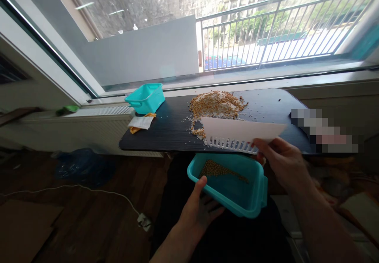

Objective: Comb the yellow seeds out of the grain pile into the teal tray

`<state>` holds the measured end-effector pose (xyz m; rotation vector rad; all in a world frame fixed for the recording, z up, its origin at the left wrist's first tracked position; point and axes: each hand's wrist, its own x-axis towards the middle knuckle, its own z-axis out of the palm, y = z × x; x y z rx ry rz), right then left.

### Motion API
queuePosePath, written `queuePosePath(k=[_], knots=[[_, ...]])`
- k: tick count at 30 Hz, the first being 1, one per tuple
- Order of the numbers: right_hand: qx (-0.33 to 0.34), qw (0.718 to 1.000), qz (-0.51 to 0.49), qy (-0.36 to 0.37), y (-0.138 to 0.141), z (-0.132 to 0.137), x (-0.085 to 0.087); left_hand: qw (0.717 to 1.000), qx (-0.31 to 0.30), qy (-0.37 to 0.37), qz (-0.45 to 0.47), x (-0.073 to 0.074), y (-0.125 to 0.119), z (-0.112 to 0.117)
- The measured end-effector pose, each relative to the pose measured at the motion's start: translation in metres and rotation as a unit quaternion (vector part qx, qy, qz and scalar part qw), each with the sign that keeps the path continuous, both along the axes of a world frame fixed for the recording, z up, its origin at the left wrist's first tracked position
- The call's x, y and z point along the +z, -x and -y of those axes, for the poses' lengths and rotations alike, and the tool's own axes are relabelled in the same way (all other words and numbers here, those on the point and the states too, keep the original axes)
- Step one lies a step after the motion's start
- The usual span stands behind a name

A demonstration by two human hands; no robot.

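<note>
My left hand [197, 207] is closed around the near left side of a turquoise plastic basin [227, 204], thumb at the rim and fingers beneath it. Small round tan beans [214, 167] lie along the far side inside this basin. In my right hand [278, 156] is a white slotted card [237, 129], gripped at its right end. The card's slots face down at the table's near edge, just above the basin. Behind it spreads a pile of tan beans mixed with white rice-like grains [217, 102], with loose grains scattered around.
The dark table [166, 133] stands against the window. On its left are a second turquoise basin [148, 99] and a white-and-yellow folded cloth or packet [141, 122]. A blurred-out object [325, 131] lies at the right end. A white cable with a power strip [144, 221] crosses the floor.
</note>
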<state>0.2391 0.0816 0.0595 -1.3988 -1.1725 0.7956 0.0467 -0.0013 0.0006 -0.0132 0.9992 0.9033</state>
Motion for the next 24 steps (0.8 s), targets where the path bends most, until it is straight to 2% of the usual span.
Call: queuePosePath(k=[3, 6, 11, 13, 15, 19, 24], knots=[[0.046, 0.998, -0.026, 0.028, 0.019, -0.004, 0.003, 1.0, 0.008, 0.006, 0.005, -0.003, 0.005, 0.001], [0.058, 0.997, -0.028, 0.032, 0.024, -0.007, 0.003, 1.0, 0.015, 0.015, 0.013, -0.006, 0.008, 0.002], [-0.021, 0.999, -0.021, 0.012, 0.002, -0.013, -0.005, 0.999, 0.021, 0.005, 0.027, -0.008, 0.009, 0.002], [-0.06, 0.998, -0.014, -0.004, -0.003, -0.014, -0.004, 0.999, 0.019, 0.01, 0.027, -0.008, 0.008, 0.002], [-0.072, 0.997, -0.006, -0.007, -0.001, -0.015, 0.0, 0.999, 0.019, 0.01, 0.028, -0.007, 0.008, 0.002], [-0.027, 0.999, 0.023, -0.013, 0.018, -0.023, 0.009, 0.999, 0.027, 0.007, 0.027, -0.003, 0.012, 0.002], [-0.004, 0.999, 0.033, -0.029, 0.031, -0.035, 0.009, 0.999, 0.04, 0.016, 0.02, 0.001, 0.021, 0.002]])
